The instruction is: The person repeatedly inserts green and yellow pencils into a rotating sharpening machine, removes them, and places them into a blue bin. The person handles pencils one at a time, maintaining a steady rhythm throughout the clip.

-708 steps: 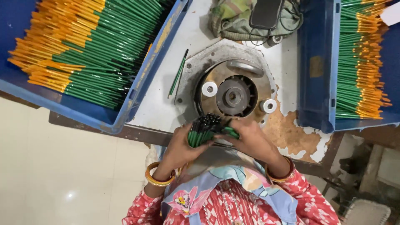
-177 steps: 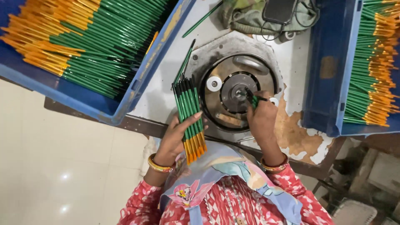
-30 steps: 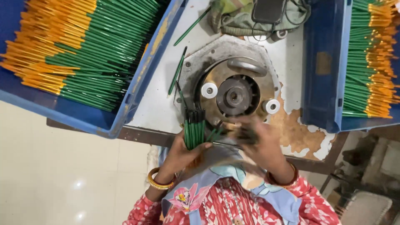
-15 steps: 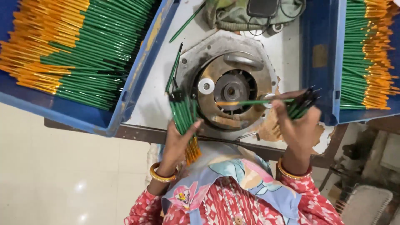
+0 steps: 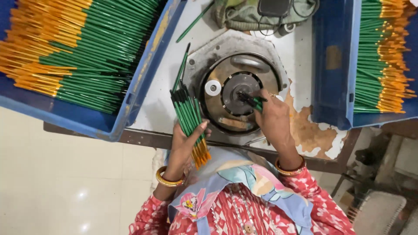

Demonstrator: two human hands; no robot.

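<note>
**Pencils fed one at a time to the round machine, with most of the stock apparently untouched**

At the far left, a blue crate (image 5: 126,117) is seen heaped with green pencils with orange ends (image 5: 78,48), stacked many layers deep. These are judged to be stock awaiting the machine, though which crate feeds and which receives cannot be told for certain.

Just right of the crate, a fanned bundle of green pencils (image 5: 188,115) is gripped by the left hand (image 5: 185,143), fingers closed around its lower part, orange ends toward the body and dark tips pointing away. Roughly a dozen are held. One or two loose pencils (image 5: 180,69) lie on the white tabletop (image 5: 300,48) above the bundle.

At the centre, the round metal machine (image 5: 237,93) is set into the table. A single green pencil (image 5: 254,101) is pinched in the closed fingers of the right hand (image 5: 272,119), its tip pressed at the machine's dark hub.

At the right, a second blue crate (image 5: 335,65) holds a tidier row of like pencils (image 5: 379,56).

By this showing, the work is judged to be well short of its end: one pencil is at the hub, a handful waits, and a large heap remains at the left.
</note>
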